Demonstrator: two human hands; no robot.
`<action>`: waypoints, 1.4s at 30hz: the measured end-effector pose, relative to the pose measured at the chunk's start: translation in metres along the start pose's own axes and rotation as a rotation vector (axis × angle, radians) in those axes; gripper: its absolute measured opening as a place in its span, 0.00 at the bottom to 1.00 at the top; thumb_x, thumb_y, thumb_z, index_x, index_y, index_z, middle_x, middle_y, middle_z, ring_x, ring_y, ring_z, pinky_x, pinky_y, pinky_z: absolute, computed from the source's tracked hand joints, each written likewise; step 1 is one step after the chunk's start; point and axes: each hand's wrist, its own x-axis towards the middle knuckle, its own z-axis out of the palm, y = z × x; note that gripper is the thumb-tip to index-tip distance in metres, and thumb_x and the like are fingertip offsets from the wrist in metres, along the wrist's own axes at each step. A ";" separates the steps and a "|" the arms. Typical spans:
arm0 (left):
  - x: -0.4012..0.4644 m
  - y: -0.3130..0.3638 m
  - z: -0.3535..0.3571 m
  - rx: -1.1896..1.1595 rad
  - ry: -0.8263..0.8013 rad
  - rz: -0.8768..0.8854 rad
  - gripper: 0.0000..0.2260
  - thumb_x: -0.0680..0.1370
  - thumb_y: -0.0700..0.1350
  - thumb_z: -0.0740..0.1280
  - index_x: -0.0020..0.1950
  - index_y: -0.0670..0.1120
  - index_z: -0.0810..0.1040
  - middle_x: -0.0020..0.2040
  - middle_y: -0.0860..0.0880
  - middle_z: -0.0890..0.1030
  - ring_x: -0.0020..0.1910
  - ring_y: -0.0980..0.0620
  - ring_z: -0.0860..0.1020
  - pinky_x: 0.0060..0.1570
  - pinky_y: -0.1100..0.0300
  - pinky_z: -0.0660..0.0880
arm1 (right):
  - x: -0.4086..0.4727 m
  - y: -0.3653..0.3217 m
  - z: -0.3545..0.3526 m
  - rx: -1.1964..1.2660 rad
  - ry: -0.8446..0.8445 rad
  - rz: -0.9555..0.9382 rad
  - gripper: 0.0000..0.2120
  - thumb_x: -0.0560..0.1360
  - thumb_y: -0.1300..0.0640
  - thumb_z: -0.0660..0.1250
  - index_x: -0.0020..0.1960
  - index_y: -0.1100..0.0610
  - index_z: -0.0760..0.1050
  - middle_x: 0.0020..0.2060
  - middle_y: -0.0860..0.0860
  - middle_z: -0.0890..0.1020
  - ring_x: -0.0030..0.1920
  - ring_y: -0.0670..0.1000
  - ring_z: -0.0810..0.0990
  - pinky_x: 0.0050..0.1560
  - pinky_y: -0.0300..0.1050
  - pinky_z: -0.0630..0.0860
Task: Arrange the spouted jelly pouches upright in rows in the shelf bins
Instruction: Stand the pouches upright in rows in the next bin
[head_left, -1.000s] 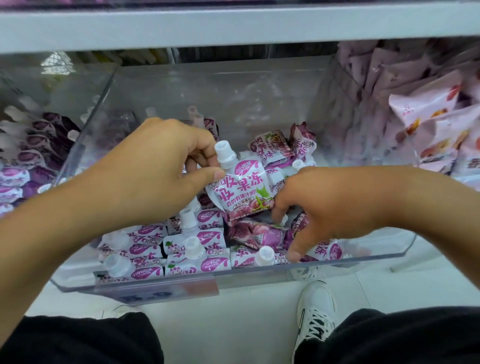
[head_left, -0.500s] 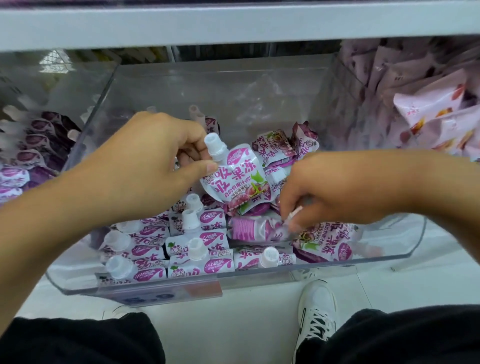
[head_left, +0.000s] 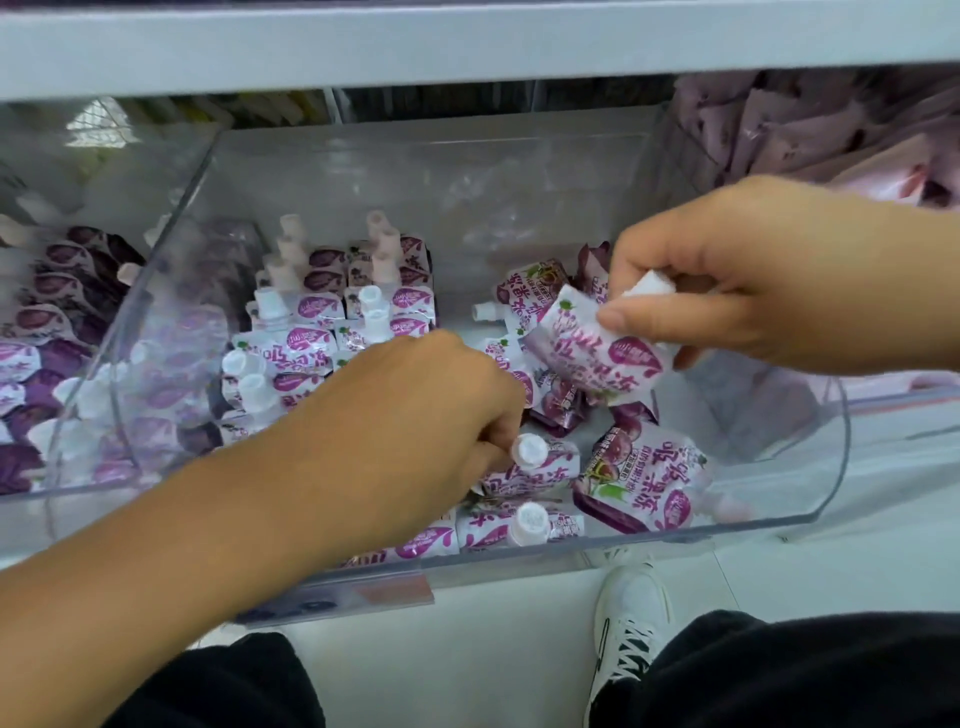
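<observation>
Since prev. frame: right hand (head_left: 737, 280) lifts pouch (head_left: 597, 348) by spout; left hand (head_left: 415, 415) grips front-row pouch (head_left: 535, 462). Left rows (head_left: 332, 332) upright; right-side heap (head_left: 639, 483) pending.

Clear bin (head_left: 779, 525): open top under shelf board (head_left: 467, 41); back and right floor bare; upright pouch rows (head_left: 332, 317) fill left; loose pouches (head_left: 639, 483) clutter centre-front.

Shop: shelf (head_left: 467, 36) w/ clear bins (head_left: 779, 525) of snack pouches (head_left: 644, 483)
</observation>
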 end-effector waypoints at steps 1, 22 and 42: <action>0.001 -0.003 -0.001 -0.043 -0.029 -0.013 0.03 0.75 0.49 0.71 0.41 0.54 0.81 0.32 0.59 0.77 0.34 0.61 0.77 0.38 0.60 0.75 | 0.002 -0.001 0.004 0.019 -0.025 -0.019 0.19 0.70 0.34 0.58 0.39 0.50 0.75 0.31 0.43 0.81 0.32 0.43 0.79 0.36 0.49 0.77; 0.004 -0.030 -0.010 -0.211 -0.011 -0.032 0.11 0.68 0.60 0.75 0.45 0.57 0.80 0.39 0.63 0.81 0.42 0.66 0.78 0.45 0.66 0.75 | 0.031 -0.007 0.033 0.144 -0.225 0.036 0.12 0.72 0.58 0.74 0.52 0.46 0.80 0.41 0.38 0.82 0.41 0.42 0.83 0.46 0.43 0.80; 0.018 -0.024 -0.007 -0.355 -0.102 -0.065 0.04 0.74 0.51 0.74 0.44 0.54 0.81 0.35 0.58 0.84 0.36 0.62 0.81 0.44 0.59 0.79 | 0.064 -0.001 0.038 -0.054 -0.118 -0.047 0.20 0.80 0.42 0.58 0.37 0.55 0.73 0.36 0.55 0.77 0.38 0.56 0.76 0.42 0.54 0.75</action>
